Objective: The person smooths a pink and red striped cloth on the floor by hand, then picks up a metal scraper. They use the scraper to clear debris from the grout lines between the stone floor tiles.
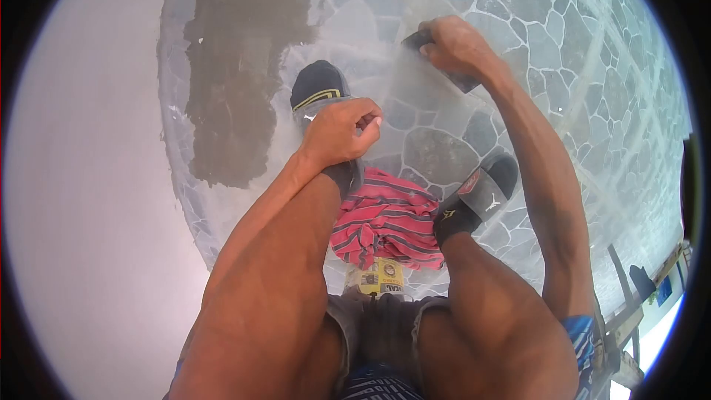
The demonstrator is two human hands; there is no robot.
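Note:
My right hand (455, 46) is closed around a dark, flat rectangular block (463, 81), which lies against the stone-patterned floor (437, 152). Most of the block's upper side is hidden under my fingers. My left hand (342, 132) hangs over my left foot with its fingers curled in; nothing shows in it. Beneath it is a dark slide sandal (320, 85) on that foot. Between my feet lies a crumpled pink cloth with dark stripes (385, 218).
A printed yellow and white bag or packet (381, 275) sits just behind the cloth. My other sandal (485, 189) is at right. A wet-looking grey-brown patch (241, 67) covers the floor at left, beside a pale wall (89, 178). Wooden pieces (629, 322) stand at lower right.

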